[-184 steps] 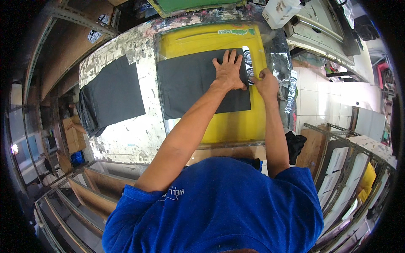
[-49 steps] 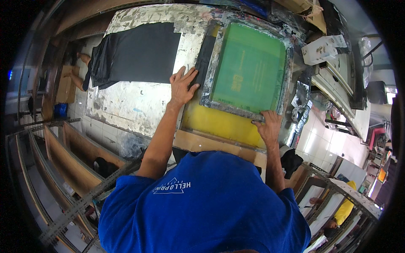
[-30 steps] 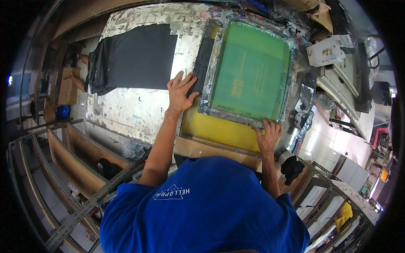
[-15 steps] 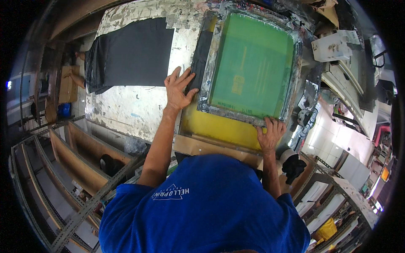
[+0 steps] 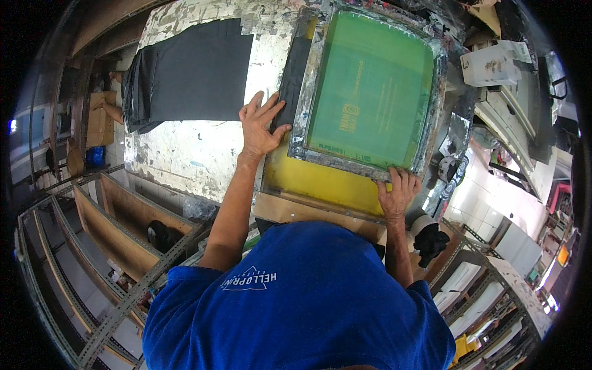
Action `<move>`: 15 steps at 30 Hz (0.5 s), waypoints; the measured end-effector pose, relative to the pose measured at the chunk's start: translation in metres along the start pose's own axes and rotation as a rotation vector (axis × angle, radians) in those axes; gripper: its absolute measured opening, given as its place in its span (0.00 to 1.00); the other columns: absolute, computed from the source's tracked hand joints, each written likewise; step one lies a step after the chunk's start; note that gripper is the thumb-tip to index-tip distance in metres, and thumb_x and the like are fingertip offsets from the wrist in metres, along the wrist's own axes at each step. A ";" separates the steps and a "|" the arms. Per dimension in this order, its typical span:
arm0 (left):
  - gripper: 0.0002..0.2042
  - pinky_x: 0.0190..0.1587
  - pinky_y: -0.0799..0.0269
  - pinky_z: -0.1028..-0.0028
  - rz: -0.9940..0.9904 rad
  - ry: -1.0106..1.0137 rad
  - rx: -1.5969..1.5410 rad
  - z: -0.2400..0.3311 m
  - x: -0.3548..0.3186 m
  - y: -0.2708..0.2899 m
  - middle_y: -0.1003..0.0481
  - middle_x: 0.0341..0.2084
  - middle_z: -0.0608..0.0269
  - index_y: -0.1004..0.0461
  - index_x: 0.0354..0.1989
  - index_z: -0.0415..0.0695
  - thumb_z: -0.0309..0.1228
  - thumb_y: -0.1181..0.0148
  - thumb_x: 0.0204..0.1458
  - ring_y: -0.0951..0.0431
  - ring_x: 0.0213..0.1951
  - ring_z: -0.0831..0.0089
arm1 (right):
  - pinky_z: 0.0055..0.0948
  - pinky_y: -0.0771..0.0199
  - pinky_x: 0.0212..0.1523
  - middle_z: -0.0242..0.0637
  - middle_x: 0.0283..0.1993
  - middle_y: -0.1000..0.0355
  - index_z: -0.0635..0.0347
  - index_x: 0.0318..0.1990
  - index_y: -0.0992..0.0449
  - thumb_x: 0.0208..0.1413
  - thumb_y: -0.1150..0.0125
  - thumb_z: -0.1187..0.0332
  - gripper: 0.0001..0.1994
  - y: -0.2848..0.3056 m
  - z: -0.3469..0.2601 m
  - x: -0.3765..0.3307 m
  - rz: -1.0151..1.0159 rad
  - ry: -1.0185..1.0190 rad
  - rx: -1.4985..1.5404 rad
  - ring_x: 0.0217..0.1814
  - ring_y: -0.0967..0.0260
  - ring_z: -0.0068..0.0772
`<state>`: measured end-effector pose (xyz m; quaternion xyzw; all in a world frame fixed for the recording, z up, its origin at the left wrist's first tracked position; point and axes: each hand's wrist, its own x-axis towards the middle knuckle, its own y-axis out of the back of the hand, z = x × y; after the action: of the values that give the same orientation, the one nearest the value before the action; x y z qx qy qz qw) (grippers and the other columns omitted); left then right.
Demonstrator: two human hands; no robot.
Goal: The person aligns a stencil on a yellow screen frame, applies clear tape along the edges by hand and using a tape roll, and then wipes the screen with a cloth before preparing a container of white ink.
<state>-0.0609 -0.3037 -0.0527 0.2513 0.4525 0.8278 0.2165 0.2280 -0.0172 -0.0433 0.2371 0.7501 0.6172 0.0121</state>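
Observation:
A screen printing frame (image 5: 305, 92) with green mesh (image 5: 373, 80) lies over a yellow platen (image 5: 327, 185) in front of me. Under the frame's left side, a strip of black fabric (image 5: 295, 68) sticks out. My left hand (image 5: 262, 126) rests there, fingers spread, its fingertips on or beside that fabric. At the frame's near right corner, my right hand (image 5: 399, 192) has its fingers curled over the rim, with the thumb against the near edge. Pale lettering and a small emblem show in the mesh. Whatever lies beneath the mesh is hidden.
Stacked black fabric pieces (image 5: 191, 74) lie on the paint-stained table (image 5: 185, 154) to the left. Another person's hand (image 5: 111, 111) shows at the far left, by a cardboard box (image 5: 102, 132). Wooden shelves (image 5: 117, 228) stand at lower left; a translucent container (image 5: 493, 65) is at right.
The pale design in the mesh shows more clearly than before. Both hands keep nearly the same places on the fabric and frame, while the whole view has shifted slightly.

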 end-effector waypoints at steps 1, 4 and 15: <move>0.31 0.66 0.52 0.53 0.003 -0.003 -0.006 0.000 0.001 0.000 0.26 0.61 0.66 0.21 0.56 0.52 0.53 0.29 0.44 0.40 0.69 0.57 | 0.49 0.45 0.62 0.35 0.47 0.27 0.52 0.47 0.22 0.43 0.30 0.56 0.22 -0.001 0.000 0.000 0.004 0.001 0.001 0.55 0.35 0.44; 0.31 0.66 0.52 0.53 0.006 -0.008 -0.002 0.000 0.001 0.000 0.26 0.61 0.66 0.21 0.57 0.52 0.54 0.30 0.45 0.39 0.68 0.57 | 0.49 0.46 0.63 0.34 0.47 0.27 0.52 0.48 0.22 0.43 0.29 0.56 0.23 -0.002 0.002 -0.002 0.023 0.012 0.004 0.55 0.35 0.43; 0.30 0.66 0.52 0.53 0.011 -0.007 0.002 0.003 0.002 0.001 0.26 0.61 0.66 0.21 0.57 0.52 0.51 0.29 0.45 0.40 0.69 0.57 | 0.50 0.47 0.64 0.34 0.49 0.27 0.51 0.49 0.22 0.39 0.26 0.58 0.25 -0.002 0.004 -0.005 -0.002 0.011 -0.001 0.56 0.36 0.42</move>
<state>-0.0603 -0.3010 -0.0503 0.2568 0.4512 0.8277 0.2131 0.2328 -0.0158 -0.0473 0.2332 0.7501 0.6188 0.0087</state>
